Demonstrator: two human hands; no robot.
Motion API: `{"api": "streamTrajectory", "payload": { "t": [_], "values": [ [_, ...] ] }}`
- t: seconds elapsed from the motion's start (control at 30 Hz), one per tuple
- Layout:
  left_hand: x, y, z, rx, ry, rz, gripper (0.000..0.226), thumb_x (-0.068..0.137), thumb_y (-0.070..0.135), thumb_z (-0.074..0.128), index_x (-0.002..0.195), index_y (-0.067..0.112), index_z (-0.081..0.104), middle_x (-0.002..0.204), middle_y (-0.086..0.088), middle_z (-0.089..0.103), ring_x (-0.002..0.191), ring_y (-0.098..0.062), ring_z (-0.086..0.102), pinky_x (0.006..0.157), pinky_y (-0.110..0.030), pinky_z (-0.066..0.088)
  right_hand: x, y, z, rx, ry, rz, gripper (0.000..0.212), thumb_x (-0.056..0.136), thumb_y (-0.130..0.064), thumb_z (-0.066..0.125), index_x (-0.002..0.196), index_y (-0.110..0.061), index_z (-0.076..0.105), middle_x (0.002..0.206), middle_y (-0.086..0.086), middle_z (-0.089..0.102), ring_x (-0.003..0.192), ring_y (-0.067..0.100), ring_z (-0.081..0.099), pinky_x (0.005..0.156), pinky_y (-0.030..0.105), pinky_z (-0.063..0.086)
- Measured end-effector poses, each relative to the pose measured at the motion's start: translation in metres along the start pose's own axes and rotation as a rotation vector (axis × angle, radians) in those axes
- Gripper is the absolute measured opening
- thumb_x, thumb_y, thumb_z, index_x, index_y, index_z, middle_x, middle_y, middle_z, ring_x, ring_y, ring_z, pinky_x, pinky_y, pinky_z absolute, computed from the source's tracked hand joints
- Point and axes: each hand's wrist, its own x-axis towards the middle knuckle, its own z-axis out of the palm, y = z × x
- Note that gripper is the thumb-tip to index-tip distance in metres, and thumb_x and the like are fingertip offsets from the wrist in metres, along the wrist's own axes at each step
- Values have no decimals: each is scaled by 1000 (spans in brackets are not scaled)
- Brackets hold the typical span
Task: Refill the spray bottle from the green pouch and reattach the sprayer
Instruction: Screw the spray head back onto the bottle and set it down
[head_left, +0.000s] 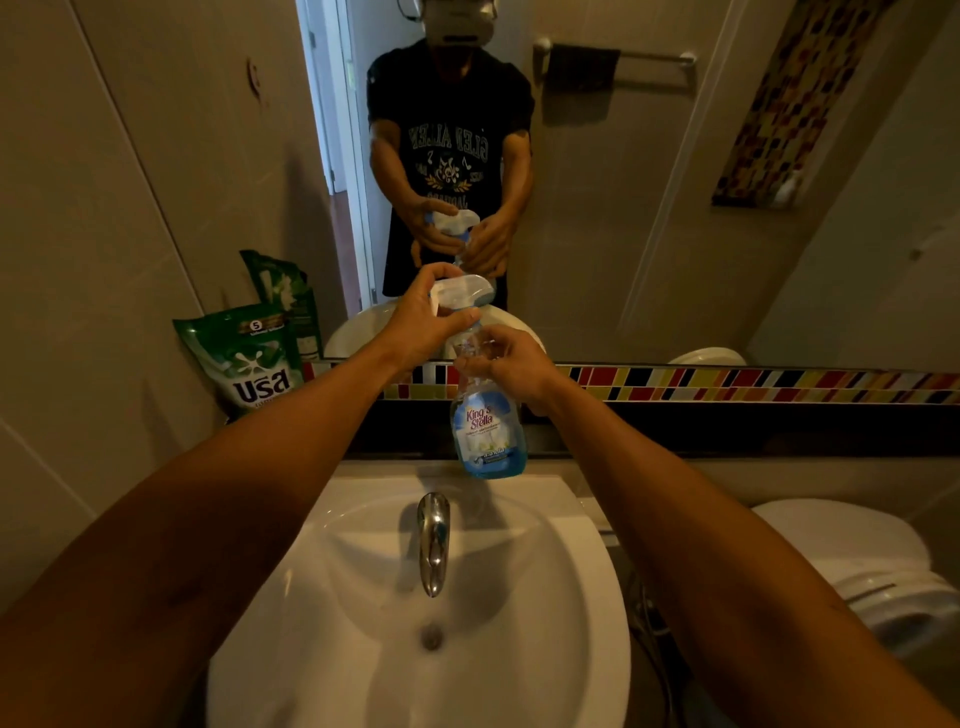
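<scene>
One spray bottle (488, 431), one green pouch (249, 358), two hands (426, 322), one faucet (432, 540)

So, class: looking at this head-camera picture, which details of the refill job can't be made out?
- Sprayer collar: covered by the left hand; seated or unscrewed unclear.
- Spray bottle neck: wrapped by the right hand.
- Green pouch: opening not visible; bottom hidden behind the left forearm.

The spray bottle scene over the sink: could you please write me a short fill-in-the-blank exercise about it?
1. The left hand grips the white ____ on top of the spray bottle.
2. The right hand holds the bottle by its ____.
3. The green pouch stands to the ____ of the bottle, against the wall.
4. The bottle is held above the white ____, behind the faucet.

Missing words: sprayer; neck; left; sink
</scene>
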Motion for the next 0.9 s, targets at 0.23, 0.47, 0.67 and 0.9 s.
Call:
{"api": "streamTrajectory", "payload": {
  "t": [0.23,0.47,0.67,0.9],
  "values": [
    [3,-3,-4,41,20,33,56,79,13,82,127,18,52,125,-7,58,111,-24,61,83,-31,59,-2,0,-1,19,-20,-24,29,88,-10,79,114,-14,66,94,0,72,74,7,74,61,16,56],
    [6,-1,-10,13,-68,1,56,78,18,83,127,26,55,121,-6,60,106,-23,65,75,-25,57,-4,0,-6,129,-103,29,29,88,-9,78,115,-13,68,99,6,76,91,23,75,76,32,62],
    [2,5,-10,-56,-143,-6,49,80,14,81,123,26,58,116,-4,65,102,-18,68,77,-29,58,-8,5,-11,231,-176,100,26,88,-9,77,111,-20,71,96,3,79,91,22,77,72,30,62],
    [-2,9,-3,100,-127,-6,57,84,16,78,134,17,49,124,-8,58,109,-21,62,76,-22,57,-6,6,-13,159,-132,106,27,89,-8,76,114,-15,70,101,9,77,95,27,74,82,38,62]
  ]
}}
